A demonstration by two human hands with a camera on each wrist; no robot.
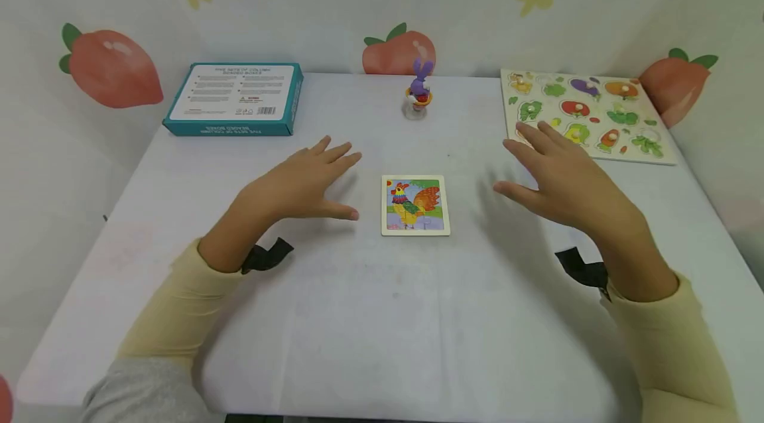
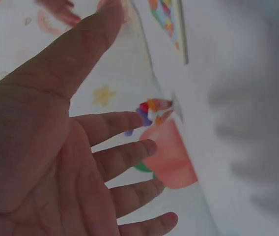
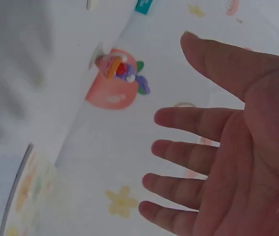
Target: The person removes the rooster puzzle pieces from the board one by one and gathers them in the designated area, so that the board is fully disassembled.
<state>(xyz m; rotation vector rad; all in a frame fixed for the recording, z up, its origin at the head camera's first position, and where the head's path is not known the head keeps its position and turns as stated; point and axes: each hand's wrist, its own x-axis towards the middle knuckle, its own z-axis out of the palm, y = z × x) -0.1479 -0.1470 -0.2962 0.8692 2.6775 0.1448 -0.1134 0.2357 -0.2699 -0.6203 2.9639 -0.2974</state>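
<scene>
A small square jigsaw puzzle [image 1: 416, 205] with a rooster picture in a pale frame lies flat on the table between the two hands. To its left, my left hand [image 1: 304, 183] hovers with fingers spread and holds nothing. On the other side, my right hand [image 1: 561, 178] is raised over the table, fingers extended, also holding nothing; in the head view it overlaps the near-left corner of the vegetable peg puzzle board [image 1: 587, 119]. Both wrist views show bare palms, the left palm [image 2: 36, 162] and the right palm [image 3: 257, 162], with thumbs apart from the fingers.
A teal and white box [image 1: 233, 99] lies at the back left. Near the back edge stands a purple rabbit figurine [image 1: 420, 88] on a clear base. Behind the white table [image 1: 358, 330] hangs a fabric backdrop [image 1: 298, 5] with peaches and flowers. Black straps hang at both wrists.
</scene>
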